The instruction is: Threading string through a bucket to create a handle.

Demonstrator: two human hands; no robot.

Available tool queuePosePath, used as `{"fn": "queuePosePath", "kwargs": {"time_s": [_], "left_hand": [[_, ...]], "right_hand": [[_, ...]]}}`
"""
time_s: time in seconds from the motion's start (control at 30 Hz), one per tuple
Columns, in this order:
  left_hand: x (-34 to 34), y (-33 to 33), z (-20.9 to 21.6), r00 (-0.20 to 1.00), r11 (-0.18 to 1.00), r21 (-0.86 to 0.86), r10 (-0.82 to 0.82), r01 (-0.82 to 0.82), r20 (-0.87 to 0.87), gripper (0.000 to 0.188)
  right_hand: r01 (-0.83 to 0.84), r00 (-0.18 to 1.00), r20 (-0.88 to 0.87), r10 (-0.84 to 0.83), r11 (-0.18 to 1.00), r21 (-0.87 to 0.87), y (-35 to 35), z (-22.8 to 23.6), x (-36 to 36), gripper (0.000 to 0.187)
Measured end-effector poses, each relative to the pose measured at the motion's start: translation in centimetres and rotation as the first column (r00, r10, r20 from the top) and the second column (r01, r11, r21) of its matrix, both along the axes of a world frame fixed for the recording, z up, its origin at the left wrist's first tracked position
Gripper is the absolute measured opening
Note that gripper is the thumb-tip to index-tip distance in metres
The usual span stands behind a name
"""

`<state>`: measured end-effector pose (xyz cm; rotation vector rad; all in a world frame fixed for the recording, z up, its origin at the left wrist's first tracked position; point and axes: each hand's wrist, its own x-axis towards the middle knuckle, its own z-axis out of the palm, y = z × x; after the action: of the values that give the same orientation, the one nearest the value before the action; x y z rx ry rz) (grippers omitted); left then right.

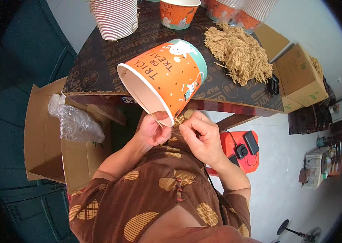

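An orange paper bucket (167,77) with a white rim, a teal base band and printed cartoon figures lies tilted at the table's near edge, its mouth facing down and left toward me. At the lowest part of its rim, a thin tan cord (155,118) runs between my fingers. My left hand (154,130) pinches the cord at the mouth, partly inside the rim. Just outside the rim, my right hand (201,137) is closed with thumb and fingertips on the cord. The cord's exact path through the bucket wall is hidden by the fingers.
On the dark printed plywood table (98,69) stand a nested bucket stack (116,18), another orange bucket (178,15) and a heap of tan cords (242,52). Cardboard boxes (302,77) flank it. A red stool (240,152) at right holds small black devices.
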<state>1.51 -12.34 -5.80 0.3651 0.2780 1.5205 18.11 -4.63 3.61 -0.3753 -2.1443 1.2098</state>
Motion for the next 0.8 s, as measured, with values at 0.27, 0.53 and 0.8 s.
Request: {"fn": "queuePosePath", "kwargs": {"time_s": [0.27,0.53,0.8], "left_hand": [[0.5,0.1,0.7,0.998,0.996,-0.068,0.061,-0.063,-0.020,0.039],[0.7,0.2,3.8,0.921,0.948,-0.186,0.184,-0.259,-0.344,0.034],[0.4,1.6,6.5,0.723,0.856,-0.306,0.108,-0.416,-0.682,0.030]], "right_hand": [[0.003,1.000,0.029,-0.004,1.000,0.023,0.1,0.0,0.0,0.008],[0.109,0.994,-0.026,-0.108,0.993,0.051,1.1,-1.7,-0.2,0.006],[0.186,0.981,0.072,-0.178,0.795,-0.577,2.4,-4.6,-0.3,0.019]]}}
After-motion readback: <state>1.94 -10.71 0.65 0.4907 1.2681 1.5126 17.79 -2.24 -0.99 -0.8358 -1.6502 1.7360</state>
